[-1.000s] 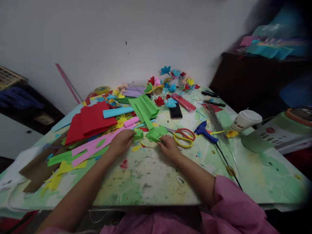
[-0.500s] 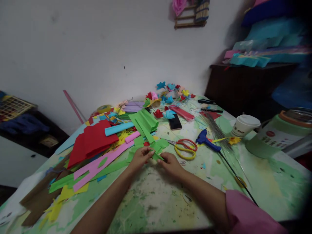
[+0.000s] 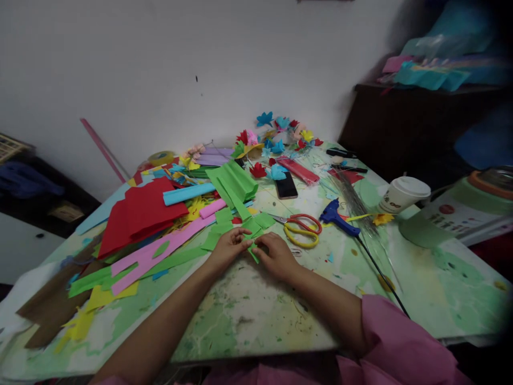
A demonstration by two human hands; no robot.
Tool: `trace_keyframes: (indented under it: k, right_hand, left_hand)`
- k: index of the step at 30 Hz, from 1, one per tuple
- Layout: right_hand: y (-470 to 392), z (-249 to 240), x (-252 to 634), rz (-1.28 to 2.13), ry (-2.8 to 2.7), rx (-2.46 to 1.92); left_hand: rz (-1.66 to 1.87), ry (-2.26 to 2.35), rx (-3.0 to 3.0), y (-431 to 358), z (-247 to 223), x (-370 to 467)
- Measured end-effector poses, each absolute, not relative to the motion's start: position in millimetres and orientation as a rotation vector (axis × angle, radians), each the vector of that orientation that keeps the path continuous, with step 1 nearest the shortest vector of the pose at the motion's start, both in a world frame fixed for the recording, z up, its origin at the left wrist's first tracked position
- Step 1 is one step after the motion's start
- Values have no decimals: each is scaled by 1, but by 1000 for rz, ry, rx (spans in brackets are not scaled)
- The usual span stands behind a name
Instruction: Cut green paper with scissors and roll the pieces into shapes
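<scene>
- While your left hand (image 3: 231, 248) and right hand (image 3: 277, 256) meet low over the tabletop (image 3: 248, 326), a paper cup (image 3: 403, 195) with a white lid stands well off to their right; the lid hides what is inside.
- Farther right of your hands is a large pale-green jar (image 3: 425, 227) with an orange collar and a printed label; you cannot make out its contents.
- Your hands are nearly touching, fingers curled and thumbs brought in narrow on a small green paper strip (image 3: 254, 255), whose lower end sticks out between your fingertips.
- Just beyond your fingers lie flat, cut green scraps (image 3: 262, 220), and behind those a folded green sheet (image 3: 236, 184) with a crinkled, ridged surface.
- Just right of the scraps, scissors (image 3: 303, 231) rest with red and yellow loop handles; past them lies a blue glue gun (image 3: 339, 218), hard and smooth, with a black cord.
- Left of your hands, a pink strip (image 3: 176, 245) with cut-outs slants beneath stacked red sheets (image 3: 144, 211), flat and matte.
- Far ahead of your hands, pointed-petal paper flowers (image 3: 278, 144) cluster by the wall.
</scene>
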State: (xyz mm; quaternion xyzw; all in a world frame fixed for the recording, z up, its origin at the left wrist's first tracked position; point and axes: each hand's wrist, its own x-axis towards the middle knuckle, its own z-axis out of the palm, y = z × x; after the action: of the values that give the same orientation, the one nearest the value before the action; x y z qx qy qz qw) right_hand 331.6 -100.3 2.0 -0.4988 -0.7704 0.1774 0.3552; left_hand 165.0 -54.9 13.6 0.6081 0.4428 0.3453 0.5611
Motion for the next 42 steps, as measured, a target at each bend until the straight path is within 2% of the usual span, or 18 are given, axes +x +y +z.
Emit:
trace_keyframes:
  k: [10,20,24,28,32,42]
  right_hand:
    - [-106,10,330,319,-2212,-1384]
    - [-97,2,336,392,-2015,-1514]
    - [-88,-6,344,441,-1770,-1534]
    - [-83,-12,349,255,-1643,-1421]
    - [-86,-11,348,196,-1706,-1342]
    - [-93,-7,342,198,-1844,-1277]
  left_hand:
    - [800,1008,1500,-56,7,166]
    - [734,936,1794,-51,11,156]
    - [931,1282,1922,-17,21,113]
    - [708,1604,2189,4,15,83]
    - [561,1618,2323,6,6,85]
    - [622,1569,2252,1,4,92]
